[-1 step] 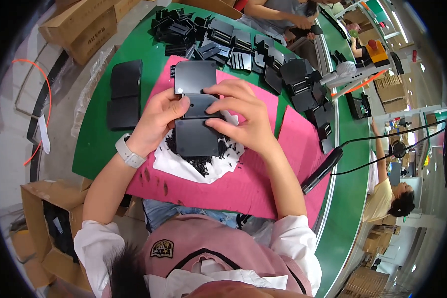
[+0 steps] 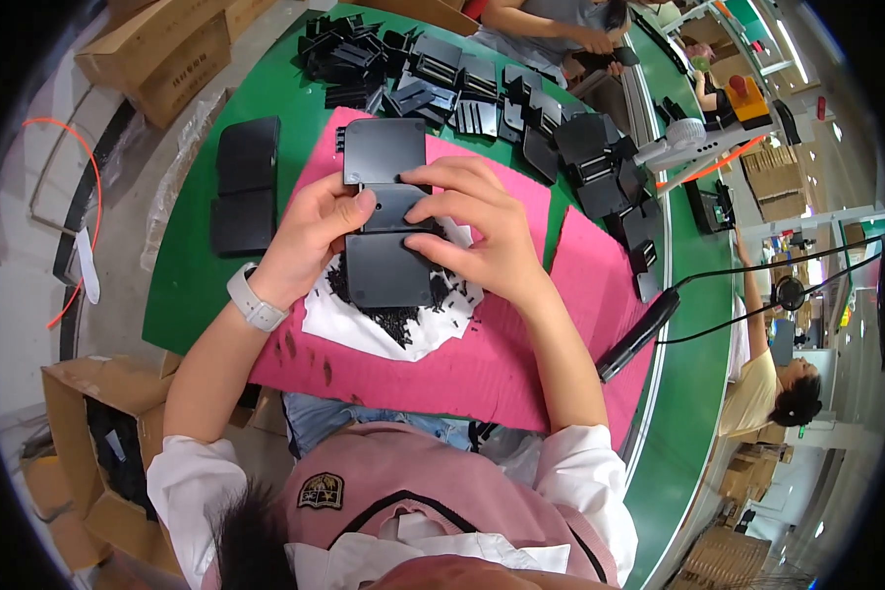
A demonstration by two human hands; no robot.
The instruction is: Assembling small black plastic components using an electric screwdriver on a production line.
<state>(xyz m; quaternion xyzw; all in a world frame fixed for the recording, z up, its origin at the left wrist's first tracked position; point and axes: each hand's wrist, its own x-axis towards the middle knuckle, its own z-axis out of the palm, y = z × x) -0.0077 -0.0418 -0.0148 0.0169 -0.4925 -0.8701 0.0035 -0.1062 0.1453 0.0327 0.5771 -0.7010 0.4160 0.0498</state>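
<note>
A black plastic piece of three joined panels point(image 2: 388, 270) is held over a pink sheet point(image 2: 433, 383). My left hand point(image 2: 315, 228) grips its left side, with the thumb pressed on the middle panel and the other fingers mostly hidden underneath. From the right, my right hand point(image 2: 482, 231) has its thumb and fingertips on the panels' right edge and seams. Small black screws point(image 2: 395, 326) lie in a heap on crumpled white paper or cloth point(image 2: 433, 342), partly covered by the piece.
Two black panels point(image 2: 246, 182) lie at the left on the green table point(image 2: 182, 285). Several black plastic parts point(image 2: 433, 74) are piled along the far side. A black electric screwdriver point(image 2: 639, 334) with a cable is at the right. Beyond the table's far edge, another person's hands point(image 2: 600, 44) hold a dark part.
</note>
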